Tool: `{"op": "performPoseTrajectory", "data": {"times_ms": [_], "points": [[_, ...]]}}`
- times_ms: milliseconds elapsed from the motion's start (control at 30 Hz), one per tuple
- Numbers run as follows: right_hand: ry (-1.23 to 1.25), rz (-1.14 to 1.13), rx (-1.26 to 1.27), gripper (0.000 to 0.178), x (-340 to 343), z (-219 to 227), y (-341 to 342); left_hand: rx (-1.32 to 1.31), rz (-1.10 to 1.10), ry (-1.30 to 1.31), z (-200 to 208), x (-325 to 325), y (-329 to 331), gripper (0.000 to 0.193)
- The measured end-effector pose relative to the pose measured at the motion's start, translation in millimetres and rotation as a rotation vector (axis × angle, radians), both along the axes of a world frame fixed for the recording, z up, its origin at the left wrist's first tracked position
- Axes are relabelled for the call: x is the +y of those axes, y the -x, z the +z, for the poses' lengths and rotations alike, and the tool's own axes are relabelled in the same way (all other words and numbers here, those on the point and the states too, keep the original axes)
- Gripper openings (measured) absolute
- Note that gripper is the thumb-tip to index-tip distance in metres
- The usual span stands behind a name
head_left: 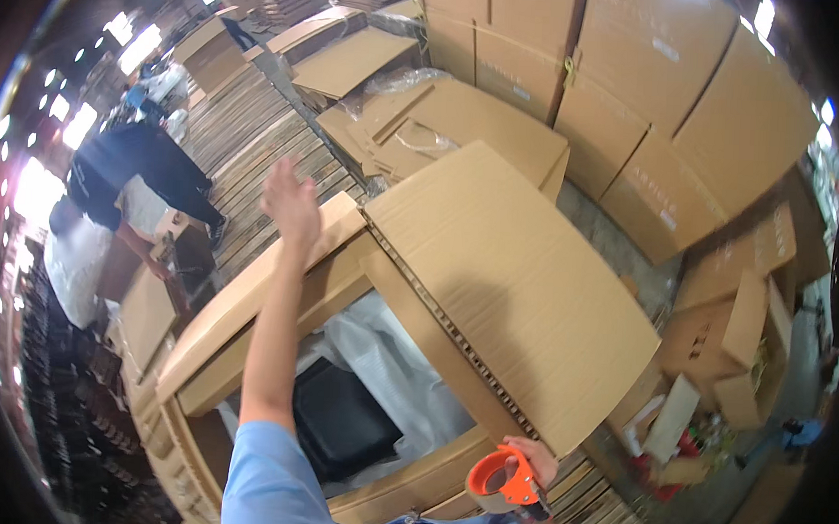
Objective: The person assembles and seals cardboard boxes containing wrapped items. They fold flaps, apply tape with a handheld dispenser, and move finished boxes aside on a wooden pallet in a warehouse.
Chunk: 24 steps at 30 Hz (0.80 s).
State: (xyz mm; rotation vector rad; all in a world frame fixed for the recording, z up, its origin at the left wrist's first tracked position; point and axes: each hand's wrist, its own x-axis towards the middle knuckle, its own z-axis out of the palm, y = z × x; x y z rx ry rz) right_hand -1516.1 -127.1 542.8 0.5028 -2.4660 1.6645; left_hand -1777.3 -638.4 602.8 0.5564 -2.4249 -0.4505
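Observation:
A large open carton (401,322) stands before me, with a black padded piece (342,418) and cloudy plastic wrapping (369,339) inside. My left hand (292,203), slightly blurred, is raised over the carton's far left edge. Its fingers are apart and nothing is in them. My left arm crosses the opening. A broad cardboard flap (521,285) lies folded out to the right. Beside its near corner, my right hand (534,459) grips an orange tape dispenser (520,480) with a roll of tape. Part of that hand is hidden behind the dispenser.
Tall stacked cartons (623,112) rise at the far right. Beyond the flap sits another carton (463,123) with loose plastic. An open box with scraps (702,434) lies to the right. On the left, a person in dark clothes (133,175) bends over cartons near a slatted wooden platform (257,133).

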Motion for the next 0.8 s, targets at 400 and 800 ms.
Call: {"op": "performPoseTrajectory", "data": {"times_ms": [400,800], "points": [[-0.078,-0.012,0.306,0.022,22.3,-35.9,1.8,0.069,0.061,0.209,-9.5,17.6,-4.9,0.043],[-0.561,-0.013,0.413,0.028,61.4,-68.3,-12.2,0.271,0.235,0.42,23.7,-61.8,-127.5,0.045]]}}
